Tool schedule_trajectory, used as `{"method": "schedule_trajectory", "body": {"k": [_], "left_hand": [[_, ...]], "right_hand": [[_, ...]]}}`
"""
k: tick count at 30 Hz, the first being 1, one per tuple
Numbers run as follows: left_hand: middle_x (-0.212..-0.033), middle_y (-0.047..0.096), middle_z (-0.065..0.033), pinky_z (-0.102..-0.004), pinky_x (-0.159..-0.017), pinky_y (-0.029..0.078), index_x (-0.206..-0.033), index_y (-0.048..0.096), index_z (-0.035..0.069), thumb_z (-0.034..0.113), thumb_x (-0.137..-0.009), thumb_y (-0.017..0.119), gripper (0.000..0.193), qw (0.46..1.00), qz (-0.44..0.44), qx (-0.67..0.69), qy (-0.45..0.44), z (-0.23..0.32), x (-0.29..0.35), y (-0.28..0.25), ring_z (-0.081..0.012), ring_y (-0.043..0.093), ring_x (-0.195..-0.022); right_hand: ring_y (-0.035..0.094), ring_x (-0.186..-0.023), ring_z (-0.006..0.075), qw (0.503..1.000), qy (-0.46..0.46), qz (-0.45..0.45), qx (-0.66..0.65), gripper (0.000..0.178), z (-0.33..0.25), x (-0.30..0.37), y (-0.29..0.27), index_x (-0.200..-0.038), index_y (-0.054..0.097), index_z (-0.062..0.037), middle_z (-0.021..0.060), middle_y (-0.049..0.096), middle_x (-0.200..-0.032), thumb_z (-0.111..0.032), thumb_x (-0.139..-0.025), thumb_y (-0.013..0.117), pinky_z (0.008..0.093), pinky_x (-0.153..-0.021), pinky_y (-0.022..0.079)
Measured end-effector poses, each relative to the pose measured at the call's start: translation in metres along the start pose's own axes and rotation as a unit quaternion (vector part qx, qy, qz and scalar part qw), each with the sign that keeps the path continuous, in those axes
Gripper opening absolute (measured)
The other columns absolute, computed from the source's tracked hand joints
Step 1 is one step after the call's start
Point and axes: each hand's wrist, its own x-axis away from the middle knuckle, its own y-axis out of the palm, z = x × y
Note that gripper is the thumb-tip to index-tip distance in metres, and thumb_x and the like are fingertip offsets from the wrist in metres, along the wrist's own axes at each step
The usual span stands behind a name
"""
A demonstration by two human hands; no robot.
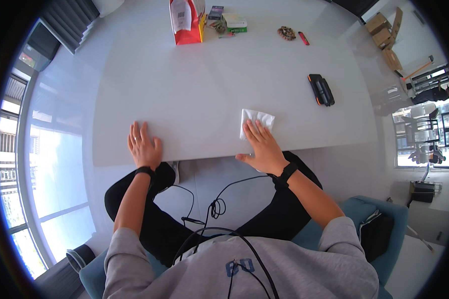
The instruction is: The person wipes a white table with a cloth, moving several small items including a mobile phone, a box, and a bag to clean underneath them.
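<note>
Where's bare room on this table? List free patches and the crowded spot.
Widest: the middle of the table, between the red bag and the left hand. Also free: the stretch from that hand to the white cloth partly under the right hand, and the gap between cloth and black case. Crowded: far side, where small boxes cluster beside the bag.

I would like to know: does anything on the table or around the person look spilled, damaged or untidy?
I see no spill or damage on the white table. Only the black cable looks untidy: it bunches into loose loops between the person's legs, as if tangled.
</note>
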Motion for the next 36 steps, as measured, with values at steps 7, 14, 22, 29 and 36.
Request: {"method": "schedule_trajectory", "body": {"k": [7, 14, 22, 29, 36], "left_hand": [[-0.139, 0.037, -0.0173, -0.0436, -0.109, 0.020, -0.128, 0.046, 0.007, 0.027, -0.082, 0.048, 0.050, 0.999, 0.048, -0.006, 0.000, -0.006, 0.000, 0.012, -0.0291, 0.028, -0.133], [-0.140, 0.036, -0.0186, -0.0428, -0.110, 0.017, -0.127, 0.047, 0.007, 0.029, -0.083, 0.046, 0.050, 0.998, 0.050, 0.017, -0.021, -0.010, 0.006, 0.015, -0.0291, 0.027, -0.134], [-0.141, 0.035, -0.0175, -0.0421, -0.110, 0.018, -0.129, 0.045, 0.009, 0.030, -0.084, 0.047, 0.050, 0.999, 0.040, 0.007, -0.034, -0.004, 0.001, 0.011, -0.0275, 0.026, -0.135], [-0.139, 0.036, -0.0201, -0.0442, -0.110, 0.018, -0.127, 0.046, 0.007, 0.028, -0.083, 0.047, 0.049, 0.998, 0.057, 0.024, -0.029, -0.008, 0.003, 0.012, -0.0307, 0.028, -0.134], [-0.139, 0.036, -0.0191, -0.0427, -0.110, 0.018, -0.127, 0.046, 0.007, 0.029, -0.082, 0.049, 0.051, 0.998, 0.046, 0.034, -0.025, 0.002, 0.000, 0.012, -0.0291, 0.026, -0.134]], "right_hand": [[0.051, -0.117, 0.0228, 0.975, 0.017, 0.220, 0.042, 0.040, -0.023, 0.029, 0.030, -0.122, 0.054, -0.0110, 0.0028, 0.055, -0.125, -0.012, -0.082, 0.058, 0.0323, -0.090, 0.048], [0.063, -0.092, 0.0249, 0.977, 0.121, 0.162, -0.066, 0.032, -0.055, 0.043, 0.012, -0.114, 0.060, -0.0087, 0.0067, 0.065, -0.106, -0.007, -0.083, 0.054, 0.0312, -0.073, 0.051], [0.058, -0.089, 0.0110, 0.669, 0.201, 0.109, -0.708, 0.032, -0.048, 0.057, -0.025, -0.110, 0.055, 0.0027, 0.0051, 0.061, -0.098, -0.025, -0.097, 0.047, 0.0275, -0.080, 0.046], [0.057, -0.093, 0.0110, 0.653, 0.191, 0.099, -0.726, 0.032, -0.045, 0.042, -0.035, -0.110, 0.054, 0.0019, 0.0042, 0.060, -0.101, -0.027, -0.096, 0.047, 0.0284, -0.082, 0.046], [0.057, -0.088, 0.0087, 0.780, 0.179, 0.202, -0.565, 0.029, -0.017, 0.017, -0.059, -0.109, 0.058, -0.0006, 0.0050, 0.062, -0.090, -0.024, -0.094, 0.051, 0.0268, -0.080, 0.045]]}}
